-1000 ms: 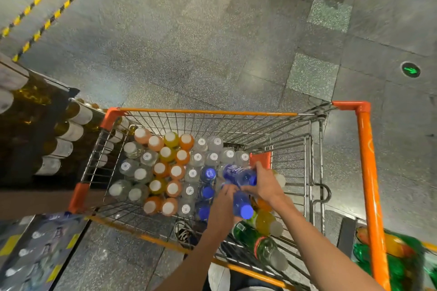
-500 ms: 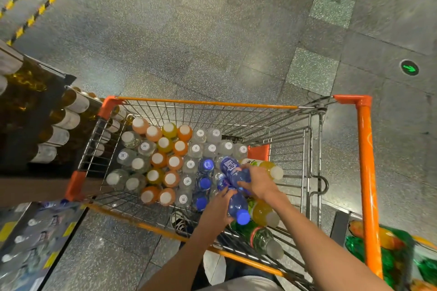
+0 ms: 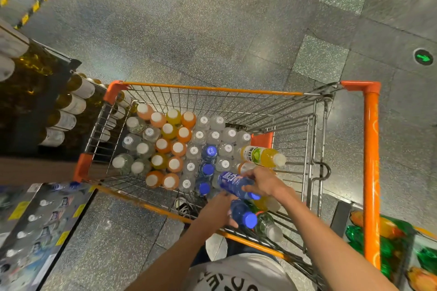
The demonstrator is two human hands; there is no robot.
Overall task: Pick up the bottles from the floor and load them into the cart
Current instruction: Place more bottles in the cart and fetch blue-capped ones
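Both hands are down in the orange-rimmed wire shopping cart (image 3: 212, 89). The right hand (image 3: 262, 184) is wrapped around a blue-labelled plastic bottle with a blue cap (image 3: 233, 184), held on its side. Just below that grip, the left hand (image 3: 218, 208) clutches a second blue-capped bottle (image 3: 243, 215), cap pointing toward the person. Beyond both grips stand rows of upright capped bottles (image 3: 175, 146) (orange, yellow, clear), and a yellow juice bottle (image 3: 262, 156) lies just above the right hand.
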